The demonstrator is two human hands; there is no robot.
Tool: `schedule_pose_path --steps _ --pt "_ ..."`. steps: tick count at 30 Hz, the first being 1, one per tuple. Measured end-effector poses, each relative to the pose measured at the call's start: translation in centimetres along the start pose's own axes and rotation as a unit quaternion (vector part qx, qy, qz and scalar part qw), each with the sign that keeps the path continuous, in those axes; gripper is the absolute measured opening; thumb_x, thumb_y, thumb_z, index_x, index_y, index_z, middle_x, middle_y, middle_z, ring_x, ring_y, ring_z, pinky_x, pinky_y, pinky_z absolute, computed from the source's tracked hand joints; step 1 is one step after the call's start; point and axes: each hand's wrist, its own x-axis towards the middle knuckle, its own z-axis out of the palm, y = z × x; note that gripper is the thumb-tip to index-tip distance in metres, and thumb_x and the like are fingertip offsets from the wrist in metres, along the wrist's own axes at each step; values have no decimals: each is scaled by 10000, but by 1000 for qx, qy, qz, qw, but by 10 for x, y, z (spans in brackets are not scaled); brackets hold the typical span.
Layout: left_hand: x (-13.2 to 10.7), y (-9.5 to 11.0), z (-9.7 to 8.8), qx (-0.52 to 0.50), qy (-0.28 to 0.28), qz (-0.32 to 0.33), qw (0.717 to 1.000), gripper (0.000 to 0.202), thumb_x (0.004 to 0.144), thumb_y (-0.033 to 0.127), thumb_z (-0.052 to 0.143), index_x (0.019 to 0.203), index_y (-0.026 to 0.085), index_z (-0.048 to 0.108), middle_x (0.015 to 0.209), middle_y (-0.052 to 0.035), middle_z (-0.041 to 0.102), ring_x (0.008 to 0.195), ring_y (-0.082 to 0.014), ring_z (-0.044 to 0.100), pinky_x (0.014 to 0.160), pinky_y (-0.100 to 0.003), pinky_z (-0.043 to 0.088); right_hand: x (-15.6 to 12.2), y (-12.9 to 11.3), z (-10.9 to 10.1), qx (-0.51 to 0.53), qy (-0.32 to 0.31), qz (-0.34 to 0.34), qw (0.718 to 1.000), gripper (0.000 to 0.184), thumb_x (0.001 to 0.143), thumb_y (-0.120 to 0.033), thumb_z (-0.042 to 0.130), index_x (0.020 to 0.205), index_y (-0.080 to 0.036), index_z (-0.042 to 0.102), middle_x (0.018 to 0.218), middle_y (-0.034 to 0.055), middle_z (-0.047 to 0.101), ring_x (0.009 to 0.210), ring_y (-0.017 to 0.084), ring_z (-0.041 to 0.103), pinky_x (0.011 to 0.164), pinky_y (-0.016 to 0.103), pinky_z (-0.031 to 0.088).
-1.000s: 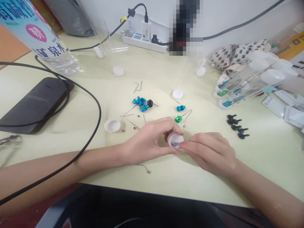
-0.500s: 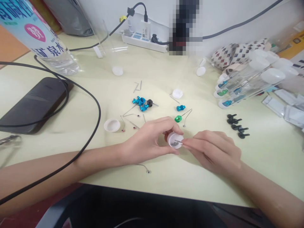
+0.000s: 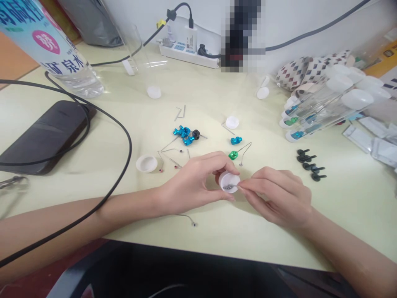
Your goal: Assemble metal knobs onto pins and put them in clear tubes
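Note:
My left hand [image 3: 201,180] curls around a small white cap [image 3: 230,177], tilted toward me. Tiny metal pieces [image 3: 228,187] lie in its lower part, too small to make out. My right hand [image 3: 276,192] pinches a thin metal rod [image 3: 235,186] whose tip reaches into the cap among those pieces. Just beyond the cap are a green metal part [image 3: 233,155] with a bent wire-like rod and a blue metal part [image 3: 236,140]. Farther left lies a cluster of blue metal parts [image 3: 182,133] beside a black one [image 3: 196,134]. Another white cap [image 3: 147,164] sits left of my left hand.
Several black screws [image 3: 310,166] lie at right, below clear tubes with white caps [image 3: 357,98]. Hex keys [image 3: 180,113] lie at the back middle. A black cable [image 3: 128,145] crosses over my left forearm. A dark phone [image 3: 46,136], water bottle [image 3: 66,62] and power strip [image 3: 189,55] stand around.
The rod in my right hand has dipped lower into the white cap, its tip now down at the metal pieces. My left hand has hardly moved.

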Motion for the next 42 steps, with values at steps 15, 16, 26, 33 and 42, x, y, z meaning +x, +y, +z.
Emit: schedule_pose_path --steps 15,16,26,33,42 --pt "0 0 0 2 1 1 1000 258 765 256 682 978 174 562 905 -36 579 830 -156 555 758 -300 472 -2 0 0 -26 10 -20 999 51 810 -137 600 850 -169 608 657 -9 590 553 75 533 471 209 394" --pt "0 0 0 3 1 1 1000 255 764 247 682 977 174 561 907 -35 579 831 -155 555 759 -300 472 -1 0 -1 -28 16 -20 999 51 805 -132 605 844 -164 611 647 -7 589 552 79 534 469 213 397" --pt "1 -1 -1 7 0 7 1000 258 762 236 684 977 162 561 906 -36 576 836 -153 554 762 -293 470 -1 0 -1 -22 22 -15 999 30 791 -124 620 801 -152 617 640 7 598 562 86 540 463 217 387" --pt "1 -1 -1 8 1 6 1000 250 759 234 687 960 156 559 905 -33 575 833 -148 556 761 -286 468 -5 1 0 -18 -2 -17 1000 66 795 -156 632 856 -162 607 669 -6 580 562 76 516 478 218 384" --pt "1 -1 -1 10 -2 6 1000 249 759 213 686 961 135 562 894 -34 570 834 -143 555 758 -277 464 -4 1 1 -28 28 -36 999 63 782 -140 644 838 -141 614 629 -10 553 552 81 499 462 228 380"
